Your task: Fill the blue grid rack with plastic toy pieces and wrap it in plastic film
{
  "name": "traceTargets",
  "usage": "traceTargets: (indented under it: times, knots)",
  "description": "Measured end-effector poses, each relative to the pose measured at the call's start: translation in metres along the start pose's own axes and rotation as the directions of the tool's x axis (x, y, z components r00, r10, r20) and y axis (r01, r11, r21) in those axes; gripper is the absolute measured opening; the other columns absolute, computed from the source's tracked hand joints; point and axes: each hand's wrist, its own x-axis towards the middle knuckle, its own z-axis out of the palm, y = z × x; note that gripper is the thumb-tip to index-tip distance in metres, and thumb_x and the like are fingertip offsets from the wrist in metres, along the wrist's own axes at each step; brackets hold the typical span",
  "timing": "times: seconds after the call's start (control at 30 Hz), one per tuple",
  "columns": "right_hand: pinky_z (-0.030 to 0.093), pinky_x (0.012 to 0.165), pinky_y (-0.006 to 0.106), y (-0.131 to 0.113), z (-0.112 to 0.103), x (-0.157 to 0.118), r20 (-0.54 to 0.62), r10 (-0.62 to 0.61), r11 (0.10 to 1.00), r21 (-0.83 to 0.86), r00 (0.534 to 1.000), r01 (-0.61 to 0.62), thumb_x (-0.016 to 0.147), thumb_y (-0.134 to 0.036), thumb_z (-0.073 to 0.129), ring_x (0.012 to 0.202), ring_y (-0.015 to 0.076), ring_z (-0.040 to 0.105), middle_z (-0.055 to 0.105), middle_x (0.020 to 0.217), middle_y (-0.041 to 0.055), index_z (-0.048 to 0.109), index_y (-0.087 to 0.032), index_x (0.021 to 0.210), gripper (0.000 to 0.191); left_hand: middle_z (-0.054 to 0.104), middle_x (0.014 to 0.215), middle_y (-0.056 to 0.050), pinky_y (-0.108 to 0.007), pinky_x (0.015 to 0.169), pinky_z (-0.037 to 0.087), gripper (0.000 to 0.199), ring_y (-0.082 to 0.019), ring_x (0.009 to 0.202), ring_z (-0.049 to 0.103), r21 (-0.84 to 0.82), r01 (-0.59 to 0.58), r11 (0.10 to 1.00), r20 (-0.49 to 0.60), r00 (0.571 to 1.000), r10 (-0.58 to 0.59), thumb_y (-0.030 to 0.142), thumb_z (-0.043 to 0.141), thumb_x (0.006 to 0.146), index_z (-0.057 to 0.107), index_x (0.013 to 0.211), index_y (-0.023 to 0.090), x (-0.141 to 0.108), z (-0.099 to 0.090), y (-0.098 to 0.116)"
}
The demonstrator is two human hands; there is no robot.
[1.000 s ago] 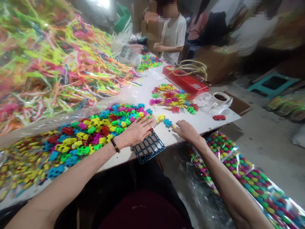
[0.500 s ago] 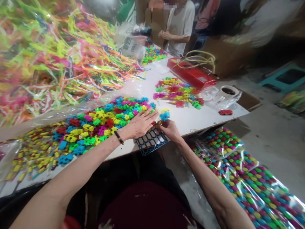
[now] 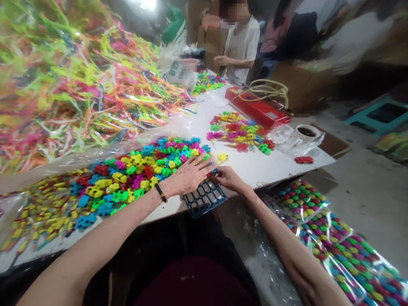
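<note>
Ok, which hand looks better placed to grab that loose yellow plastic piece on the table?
Probably the right hand: it sits off the heap, with fingers near the yellow piece, at the blue grid's edge. The left hand lies spread on the heap of plastic pieces.

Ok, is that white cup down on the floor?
No, the white cup stands on clear plastic on the white table, near the red case.

A dark blue plastic lattice rack (image 3: 205, 199) lay flat, jutting past the counter (image 3: 270, 172) edge, just beside a jumbled heap of chunky plastic pieces (image 3: 134, 174) in yellow, green, red, blue and pink.
</note>
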Motion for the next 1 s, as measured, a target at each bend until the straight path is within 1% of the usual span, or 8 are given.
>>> traceTargets:
  times: [0.2,0.4,0.5,0.6,0.7,0.8,0.9,1.0]
  knots:
    - [0.042,0.070,0.030,0.005,-0.009,0.017,-0.157,0.129,0.951,-0.261,0.979,-0.167,0.094,-0.025,0.050,0.081,0.0218,0.062,0.070,0.094,0.0101,0.070,-0.022,0.102,0.022,0.027,0.170,-0.006,-0.050,0.126,0.023,0.054,-0.031,0.159,0.012,0.008,0.001,1.000,-0.003,1.000,-0.001,0.027,0.030,0.107,0.031,0.161,0.019,0.000,0.002,-0.002]
    - [0.035,0.065,0.030,0.016,-0.013,0.002,-0.274,0.231,0.877,-0.357,0.933,-0.322,0.089,-0.024,0.056,0.076,0.0220,0.060,0.066,0.091,0.0103,0.061,-0.018,0.101,0.014,0.030,0.169,-0.005,-0.049,0.126,0.022,0.055,-0.030,0.159,0.014,0.017,0.015,1.000,-0.022,1.000,-0.015,0.026,0.032,0.106,0.031,0.160,0.022,0.007,0.008,-0.003]
    - [0.038,0.064,0.029,0.020,-0.032,-0.012,-0.344,0.359,0.907,-0.092,0.868,-0.411,0.078,-0.031,0.070,0.069,0.0200,0.057,0.062,0.073,0.0026,0.058,-0.018,0.095,0.025,0.030,0.168,-0.006,-0.053,0.127,0.019,0.056,-0.031,0.159,0.015,0.017,0.041,0.999,-0.006,0.999,-0.041,0.024,0.033,0.105,0.031,0.161,0.022,0.011,0.004,-0.001]
    - [0.035,0.056,0.028,0.010,-0.040,-0.034,-0.213,0.452,0.870,0.319,0.866,-0.376,0.072,-0.045,0.074,0.056,0.0138,0.047,0.054,0.063,-0.0035,0.058,-0.019,0.084,0.033,0.031,0.168,-0.007,-0.056,0.128,0.016,0.055,-0.031,0.159,0.013,-0.030,0.091,0.995,-0.023,0.996,-0.091,0.028,0.030,0.107,0.030,0.161,0.021,0.003,-0.010,-0.002]
    - [0.030,0.049,0.026,-0.015,-0.025,-0.060,-0.046,0.400,0.795,0.514,0.915,-0.322,0.075,-0.056,0.074,0.049,0.0098,0.037,0.048,0.059,-0.0060,0.056,-0.021,0.078,0.039,0.026,0.170,-0.005,-0.051,0.129,0.014,0.056,-0.026,0.160,0.008,-0.115,0.149,0.982,-0.082,0.984,-0.159,0.029,0.027,0.107,0.024,0.163,0.021,-0.022,-0.025,-0.006]
    - [0.038,0.049,0.026,-0.045,0.006,-0.075,0.000,0.376,0.780,0.540,0.927,-0.316,0.072,-0.053,0.079,0.052,0.0119,0.046,0.054,0.061,-0.0036,0.057,-0.021,0.077,0.039,0.023,0.171,-0.004,-0.048,0.130,0.012,0.059,-0.023,0.161,0.007,-0.175,0.131,0.976,-0.110,0.982,-0.151,0.025,0.028,0.107,0.018,0.164,0.024,-0.055,-0.028,-0.004]
    - [0.049,0.053,0.030,-0.067,0.042,-0.075,0.066,0.362,0.728,0.603,0.930,-0.326,0.069,-0.050,0.078,0.061,0.0177,0.059,0.065,0.070,0.0013,0.063,-0.020,0.085,0.037,0.028,0.169,-0.006,-0.052,0.130,0.009,0.058,-0.026,0.160,0.009,-0.183,0.107,0.977,-0.107,0.986,-0.128,0.022,0.030,0.105,0.023,0.163,0.023,-0.078,-0.014,0.004]
    - [0.051,0.054,0.032,-0.075,0.070,-0.067,0.055,0.363,0.722,0.614,0.930,-0.318,0.069,-0.048,0.076,0.062,0.0209,0.063,0.069,0.072,0.0044,0.065,-0.020,0.084,0.033,0.031,0.168,-0.008,-0.054,0.130,0.010,0.057,-0.027,0.160,0.011,-0.188,0.125,0.974,-0.133,0.980,-0.151,0.020,0.030,0.105,0.029,0.161,0.019,-0.085,0.004,0.010]
